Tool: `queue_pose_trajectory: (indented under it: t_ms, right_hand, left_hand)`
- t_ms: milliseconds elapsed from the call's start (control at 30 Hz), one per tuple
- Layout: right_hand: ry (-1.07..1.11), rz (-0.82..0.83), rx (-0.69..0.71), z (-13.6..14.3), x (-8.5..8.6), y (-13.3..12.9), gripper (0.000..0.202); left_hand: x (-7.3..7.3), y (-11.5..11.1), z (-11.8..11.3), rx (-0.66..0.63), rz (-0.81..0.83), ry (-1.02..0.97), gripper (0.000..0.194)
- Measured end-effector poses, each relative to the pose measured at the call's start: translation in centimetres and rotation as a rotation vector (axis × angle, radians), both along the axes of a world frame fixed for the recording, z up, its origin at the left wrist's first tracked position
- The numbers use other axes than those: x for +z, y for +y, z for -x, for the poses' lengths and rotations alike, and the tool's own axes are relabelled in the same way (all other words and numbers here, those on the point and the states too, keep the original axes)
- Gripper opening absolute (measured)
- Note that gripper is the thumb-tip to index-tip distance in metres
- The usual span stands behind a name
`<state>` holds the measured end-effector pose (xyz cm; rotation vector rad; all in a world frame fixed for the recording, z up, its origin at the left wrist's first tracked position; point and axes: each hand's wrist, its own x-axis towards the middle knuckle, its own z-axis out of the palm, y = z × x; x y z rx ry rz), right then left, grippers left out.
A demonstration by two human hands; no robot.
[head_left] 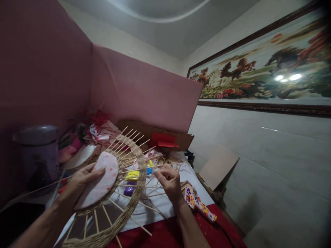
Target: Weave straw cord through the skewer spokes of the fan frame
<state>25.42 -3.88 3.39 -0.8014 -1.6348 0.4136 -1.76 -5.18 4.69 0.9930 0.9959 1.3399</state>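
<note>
A half-round woven straw piece (141,165) with thin wooden sticks radiating past its outer band stands tilted in front of me. Its inner part is covered by a pale half-disc of cloth (110,172) with small coloured spots. My left hand (84,179) grips it at the cloth, thumb on the near face, the other fingers mostly hidden behind. At the right of the band, my right hand (169,177) is closed in a pinch at the tip of one stick (155,166). Whether anything else is between those fingertips I cannot make out.
Yellow (132,176) and purple packets (130,188) lie behind the weaving on the white table cover (152,212). Loose straw (168,160) is heaped farther back. A flower-patterned tool (201,206) with a dark cord rests at right. Cloth piles (106,132) and a lilac appliance (38,155) stand left.
</note>
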Motion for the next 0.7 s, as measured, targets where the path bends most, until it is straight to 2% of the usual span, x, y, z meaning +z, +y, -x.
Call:
queue_pose_trajectory:
  t_ms: [133, 267, 533, 700]
  right_hand:
    - [-0.091, -0.14, -0.112, 0.34, 0.0, -0.14, 0.008]
    - [-0.141, -0.187, -0.209, 0.39, -0.37, -0.12, 0.008]
    - [-0.286, -0.199, -0.035, 0.94, -0.76, -0.49, 0.01]
    - [-0.208, -0.142, -0.016, 0.72, -0.39, -0.6, 0.012]
  left_hand:
    - [-0.28, 0.0, 0.21, 0.034, -0.034, 0.028, 0.046]
    - [-0.3, -0.04, 0.19, 0.034, -0.035, 0.036, 0.047]
    - [-0.5, -0.11, -0.42, 0.077, -0.007, -0.014, 0.056]
    - [-0.86, 0.26, -0.01, 0.09, -0.01, -0.033, 0.053]
